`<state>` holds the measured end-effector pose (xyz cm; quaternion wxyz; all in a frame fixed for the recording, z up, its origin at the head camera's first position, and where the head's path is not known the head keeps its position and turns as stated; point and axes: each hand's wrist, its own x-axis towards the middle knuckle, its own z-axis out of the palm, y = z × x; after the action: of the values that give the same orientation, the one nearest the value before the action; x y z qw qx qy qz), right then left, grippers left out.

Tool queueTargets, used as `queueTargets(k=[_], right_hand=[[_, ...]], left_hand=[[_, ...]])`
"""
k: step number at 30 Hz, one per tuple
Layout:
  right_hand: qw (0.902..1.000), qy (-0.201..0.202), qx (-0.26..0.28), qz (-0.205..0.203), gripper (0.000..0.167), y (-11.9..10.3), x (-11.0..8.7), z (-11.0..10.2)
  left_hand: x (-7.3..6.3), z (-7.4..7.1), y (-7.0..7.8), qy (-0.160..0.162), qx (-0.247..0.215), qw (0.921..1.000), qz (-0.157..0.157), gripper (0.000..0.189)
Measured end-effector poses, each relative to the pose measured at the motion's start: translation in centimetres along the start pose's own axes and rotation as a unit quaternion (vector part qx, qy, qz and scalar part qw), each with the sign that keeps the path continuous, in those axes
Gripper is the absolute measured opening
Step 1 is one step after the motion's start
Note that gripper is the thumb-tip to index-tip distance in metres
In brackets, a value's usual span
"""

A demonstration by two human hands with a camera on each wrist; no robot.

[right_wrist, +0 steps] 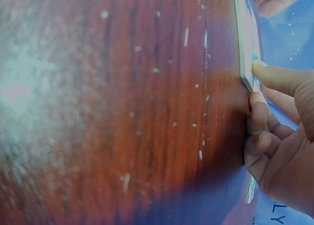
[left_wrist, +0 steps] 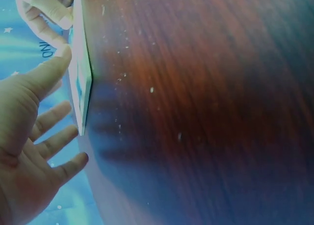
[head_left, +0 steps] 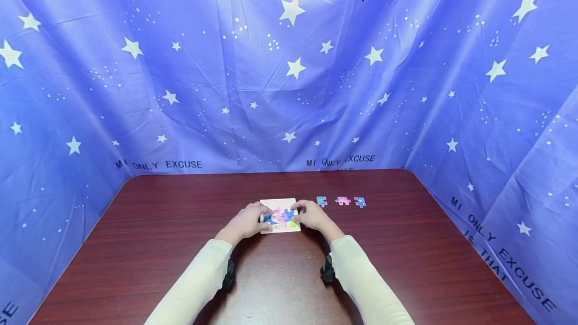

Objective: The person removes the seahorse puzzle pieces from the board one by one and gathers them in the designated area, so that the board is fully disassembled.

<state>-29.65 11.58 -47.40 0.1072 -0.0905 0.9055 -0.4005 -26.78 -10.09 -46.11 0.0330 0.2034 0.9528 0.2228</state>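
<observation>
A small jigsaw puzzle board [head_left: 266,203] with a pale frame and a pink and blue picture lies on the table between both hands. My left hand [head_left: 247,222] is at its left side, thumb and index finger over the picture. In the left wrist view, the other fingers of the left hand [left_wrist: 29,137] spread out straight beside the board's edge [left_wrist: 84,95]. From the right, my right hand [head_left: 312,214] pinches a blue puzzle piece [head_left: 289,213] on the board with thumb and index finger. Its remaining fingers curl by the board's corner in the right wrist view.
To the right of the board lie three loose pieces in a row: a blue-green piece [head_left: 321,201], a pink piece [head_left: 343,201] and a blue piece [head_left: 359,202]. A starry blue curtain [head_left: 253,74] hangs behind and beside the dark red-brown wooden table [head_left: 180,199].
</observation>
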Motion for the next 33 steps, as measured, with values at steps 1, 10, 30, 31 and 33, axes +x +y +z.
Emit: queueTargets(k=[1, 10, 30, 31, 33], right_hand=[[1.0000, 0.000, -0.001, 0.000, 0.029, 0.1, 0.0, 0.0], [0.9999, 0.004, -0.005, -0.008, 0.031, 0.2, 0.0, 0.1], [0.9993, 0.015, -0.026, -0.021, 0.027, 0.3, 0.1, 0.1], [0.9993, 0.017, -0.024, -0.021, 0.027, 0.3, 0.1, 0.1], [0.9994, 0.020, -0.023, -0.020, 0.027, 0.2, 0.0, 0.1]], left_hand=[[0.1, 0.1, 0.0, -0.002, -0.001, 1.0000, 0.005, 0.038], [0.4, 0.6, 0.0, -0.001, 0.011, 0.9978, 0.065, 0.033], [0.7, 0.9, 0.0, -0.007, 0.011, 0.9975, 0.069, 0.032], [0.7, 0.9, 0.0, -0.007, 0.013, 0.9975, 0.069, 0.032], [0.7, 0.9, 0.0, -0.006, 0.014, 0.9976, 0.067, 0.032]])
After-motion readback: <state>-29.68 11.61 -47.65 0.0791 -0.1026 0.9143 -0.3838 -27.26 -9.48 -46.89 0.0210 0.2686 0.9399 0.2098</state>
